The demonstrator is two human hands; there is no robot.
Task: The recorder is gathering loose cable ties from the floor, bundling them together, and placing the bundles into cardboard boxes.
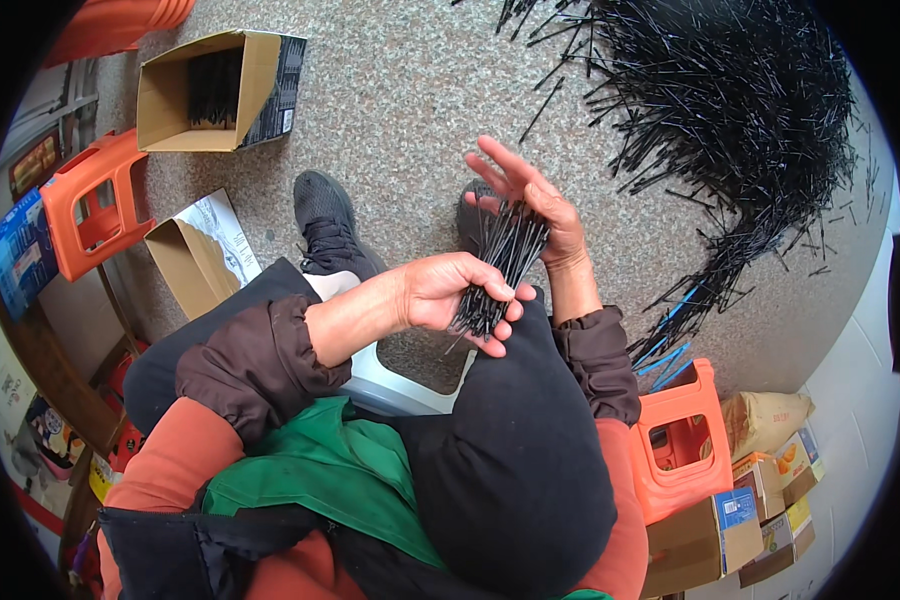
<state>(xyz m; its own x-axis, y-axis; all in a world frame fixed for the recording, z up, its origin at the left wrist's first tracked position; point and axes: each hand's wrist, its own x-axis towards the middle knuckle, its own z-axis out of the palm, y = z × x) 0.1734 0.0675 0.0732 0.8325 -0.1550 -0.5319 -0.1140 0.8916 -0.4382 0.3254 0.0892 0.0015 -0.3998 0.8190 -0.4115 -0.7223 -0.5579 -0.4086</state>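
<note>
A bundle of thin black straw-like sticks (511, 245) is held above my right knee. My left hand (460, 291) is closed around its lower end, thumb across the front and fingers wrapped beneath. The sticks fan out slightly toward their upper ends. My right hand (542, 205) stands beside those upper ends, its fingers stretched out and apart. The sticks seem to rest against its palm, but that contact is partly hidden. On the floor at the far right lies a large heap of similar black sticks (720, 90), with several strays around it.
An open carton (155, 105) holding black sticks lies at the far left. Nearer is another open carton (192, 262). Orange stools stand left (65, 215) and right (718, 430). Blue sticks (667, 365) lie by the right stool. More cardboard boxes (685, 545) are at the near right.
</note>
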